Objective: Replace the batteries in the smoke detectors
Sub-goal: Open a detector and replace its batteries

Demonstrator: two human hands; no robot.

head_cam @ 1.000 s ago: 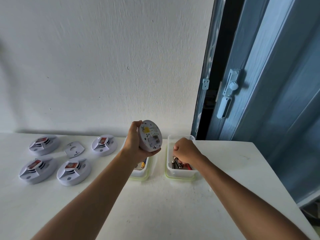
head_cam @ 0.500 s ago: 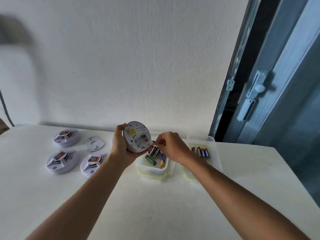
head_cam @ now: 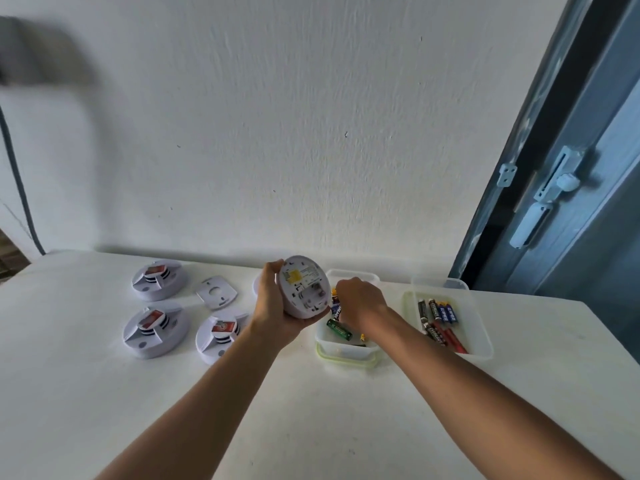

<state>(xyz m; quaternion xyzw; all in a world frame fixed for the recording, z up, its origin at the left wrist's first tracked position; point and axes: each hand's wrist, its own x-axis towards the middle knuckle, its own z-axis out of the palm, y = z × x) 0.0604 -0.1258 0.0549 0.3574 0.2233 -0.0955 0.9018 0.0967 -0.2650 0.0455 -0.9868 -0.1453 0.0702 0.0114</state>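
While the left hand (head_cam: 273, 306) gripped a smoke detector (head_cam: 304, 287) upright above the middle of the bench (head_cam: 311, 410), its open back with the battery bay faced the camera. Fingers curled round the far rim and the thumb side cradled the lower edge. The right hand (head_cam: 360, 303) reached down into the near container (head_cam: 346, 351), the one with the green-trimmed rim, fingers curled among the loose batteries (head_cam: 338, 329); whether it actually pinched one could not be told. Just right of that tub sat a second clear container (head_cam: 481, 341) holding more batteries (head_cam: 438, 315) laid side by side, toward the bench's right edge. Toward the back left of the bench three other detectors (head_cam: 157, 278) rested on the surface, each with a red label on top, and a flat mounting plate (head_cam: 216, 292) lay between them. Another detector was mostly hidden behind the left hand.
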